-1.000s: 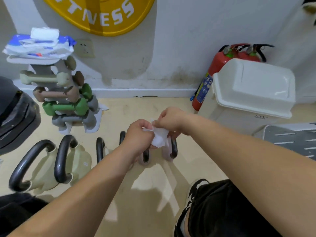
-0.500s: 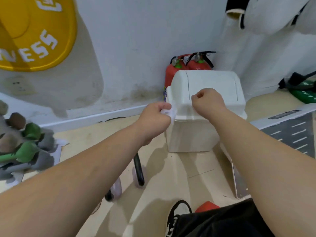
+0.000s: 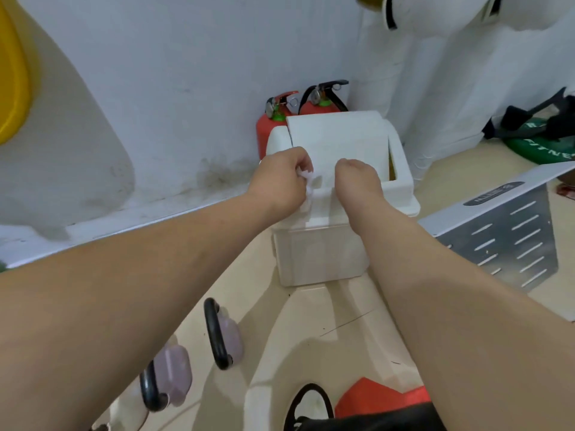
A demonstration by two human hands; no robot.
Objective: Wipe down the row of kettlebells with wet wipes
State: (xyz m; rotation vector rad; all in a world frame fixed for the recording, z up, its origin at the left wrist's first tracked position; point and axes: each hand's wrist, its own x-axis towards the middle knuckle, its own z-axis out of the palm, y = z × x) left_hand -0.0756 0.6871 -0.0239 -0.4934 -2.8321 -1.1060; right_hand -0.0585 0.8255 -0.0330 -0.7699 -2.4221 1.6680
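Left hand: we are holding our left hand (image 3: 281, 178) over the near left edge of the white bin (image 3: 320, 256), with the fingers curling tightly around a wet wipe (image 3: 306, 181).
Wet wipe: it is sitting crumpled into a small white wad in that hand, just above the bin's top, right beside the swing lid (image 3: 336, 135).
Right hand: we are pressing our right hand (image 3: 357, 178) against the near edge of the bin's lid. The fingers are bending down out of sight, so we cannot tell whether they are holding anything.
Swing lid: it is tilting, and a dark gap is showing along the bin's right side.
Kettlebells: two pale pink kettlebells (image 3: 228, 337) with black handles are standing on the floor in front of the bin and to its left, partly under our left forearm.
Fire extinguishers: two red fire extinguishers (image 3: 273, 119) are standing against the wall directly behind the bin.
Grey platform: a perforated grey platform (image 3: 513, 237) is lying just to the right of the bin.
Shoe: our black-and-white shoe (image 3: 308, 405) is resting on the floor well in front of the bin.
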